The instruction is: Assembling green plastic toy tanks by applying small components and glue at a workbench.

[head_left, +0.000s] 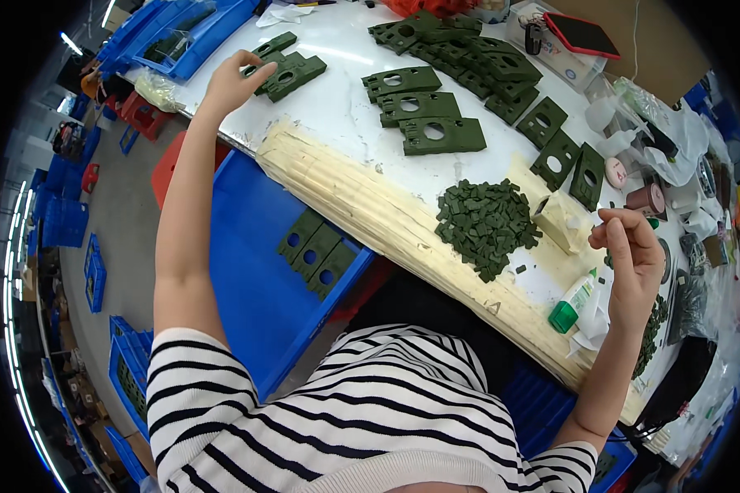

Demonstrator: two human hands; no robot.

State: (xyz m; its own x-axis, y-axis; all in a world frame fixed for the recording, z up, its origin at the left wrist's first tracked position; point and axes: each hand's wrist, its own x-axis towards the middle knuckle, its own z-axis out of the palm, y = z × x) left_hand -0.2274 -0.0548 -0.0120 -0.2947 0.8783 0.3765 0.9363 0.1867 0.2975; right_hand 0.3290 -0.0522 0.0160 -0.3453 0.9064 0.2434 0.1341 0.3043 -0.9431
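Observation:
At the far left of the table, my left hand [232, 82] is held with thumb and fingers curved and apart, right beside a few dark green plastic plates [294, 78]. Whether the fingertips touch the nearest plate is hard to see. On the right, my right hand [635, 256] is raised over the table, thumb and forefinger pinched together. Anything between those fingertips is too small to make out. Just left of it lie a cream-coloured block [561, 220] and a white bottle with a green base [569, 306]. A heap of small dark green pieces [485, 226] sits in front of me.
Green plates with round holes [442, 135] lie in rows, with a larger pile [477, 57] behind. Cream padding [362, 197] lines the table's front edge. A blue bin [251, 238] below holds several plates. Bottles, bags and a red-edged tablet [582, 34] crowd the right.

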